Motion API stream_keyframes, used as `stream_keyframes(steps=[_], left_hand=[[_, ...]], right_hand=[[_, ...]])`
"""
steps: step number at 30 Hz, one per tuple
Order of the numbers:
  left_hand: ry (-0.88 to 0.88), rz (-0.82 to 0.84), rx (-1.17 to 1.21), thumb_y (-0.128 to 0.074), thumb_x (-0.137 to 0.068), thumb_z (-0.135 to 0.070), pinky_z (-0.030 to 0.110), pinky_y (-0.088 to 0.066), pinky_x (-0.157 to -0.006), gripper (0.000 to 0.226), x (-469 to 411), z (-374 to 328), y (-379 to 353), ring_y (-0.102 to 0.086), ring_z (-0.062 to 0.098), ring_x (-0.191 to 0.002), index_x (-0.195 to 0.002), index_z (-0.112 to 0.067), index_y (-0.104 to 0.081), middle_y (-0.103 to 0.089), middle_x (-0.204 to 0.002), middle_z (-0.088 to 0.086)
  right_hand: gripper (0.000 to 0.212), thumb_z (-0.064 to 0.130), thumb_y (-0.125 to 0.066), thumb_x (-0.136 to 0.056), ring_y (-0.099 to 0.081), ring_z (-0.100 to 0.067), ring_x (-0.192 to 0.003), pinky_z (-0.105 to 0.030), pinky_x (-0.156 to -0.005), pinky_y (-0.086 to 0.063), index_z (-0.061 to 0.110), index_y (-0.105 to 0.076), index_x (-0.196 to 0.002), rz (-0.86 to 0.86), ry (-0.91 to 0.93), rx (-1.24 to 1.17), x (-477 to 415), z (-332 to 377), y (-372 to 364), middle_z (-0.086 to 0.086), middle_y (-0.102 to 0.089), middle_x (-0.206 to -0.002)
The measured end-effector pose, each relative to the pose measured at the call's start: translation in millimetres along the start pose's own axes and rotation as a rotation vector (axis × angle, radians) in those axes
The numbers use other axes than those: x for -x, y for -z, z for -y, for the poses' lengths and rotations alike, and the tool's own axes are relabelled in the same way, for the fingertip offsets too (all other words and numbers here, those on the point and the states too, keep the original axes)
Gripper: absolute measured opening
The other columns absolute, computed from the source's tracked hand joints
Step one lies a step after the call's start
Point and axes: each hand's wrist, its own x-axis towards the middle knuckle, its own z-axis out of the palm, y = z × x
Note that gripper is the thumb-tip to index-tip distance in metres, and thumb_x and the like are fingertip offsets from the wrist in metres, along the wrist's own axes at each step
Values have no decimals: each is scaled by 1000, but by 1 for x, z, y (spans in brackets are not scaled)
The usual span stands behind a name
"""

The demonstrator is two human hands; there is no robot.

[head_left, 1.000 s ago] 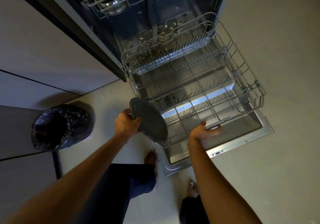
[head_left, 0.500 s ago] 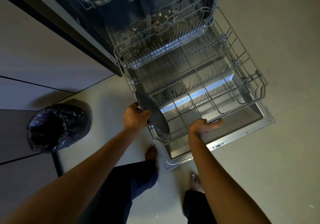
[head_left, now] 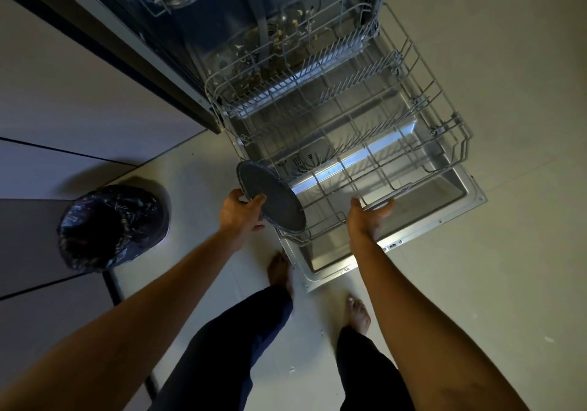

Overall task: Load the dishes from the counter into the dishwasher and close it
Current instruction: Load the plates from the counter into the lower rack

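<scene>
Dark grey round flat plate (head_left: 271,197): my left hand (head_left: 243,216) grips it by the rim, thumb on the face turned up to me and fingers curled behind. It hangs tilted over the near left corner of the pale wire lower rack (head_left: 457,131), its lower edge dipping past the rack's front rail, not yet seated between any wires.

Half a second ago I had it turned nearly edge-on and lower inside that corner. Now it is up again with its face showing, so by my reading that try found no slot and the plate is still to be placed.

My right hand (head_left: 365,220) is at the rack's front rail with the thumb lying along the wire. Whether the fingers hook under the rail I cannot tell.

Rows of upright tines (head_left: 349,143) run across the middle of the rack, which I judge the better home for the plate. Beneath the rack lies the open steel dishwasher door (head_left: 422,210). Well left of the rack stands a round bin lined with a black bag (head_left: 108,223).
</scene>
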Motion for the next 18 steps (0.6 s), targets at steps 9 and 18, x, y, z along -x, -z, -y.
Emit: stream_keyframes(steps=[9,18], left_hand=[[-30,-28,-97,-59,-97,-17,33,-58,-65,28,45,1,44,-68,22,-78,-124,-16,-57,-67,-102,13],[-378,-39,-521,-66,-87,-22,40,-57,-77,20,160,42,147,-69,28,-82,-106,-21,-71,-71,-87,5]], right_hand=[[26,39,-56,-96,-68,-31,-84,-42,-77,-58,17,-64,-83,323,62,644,70,0,46,-11,-71,-90],[28,39,-58,-88,-66,-30,-103,-32,-80,-48,17,-71,-100,548,289,1042,204,19,90,-5,-70,-106]])
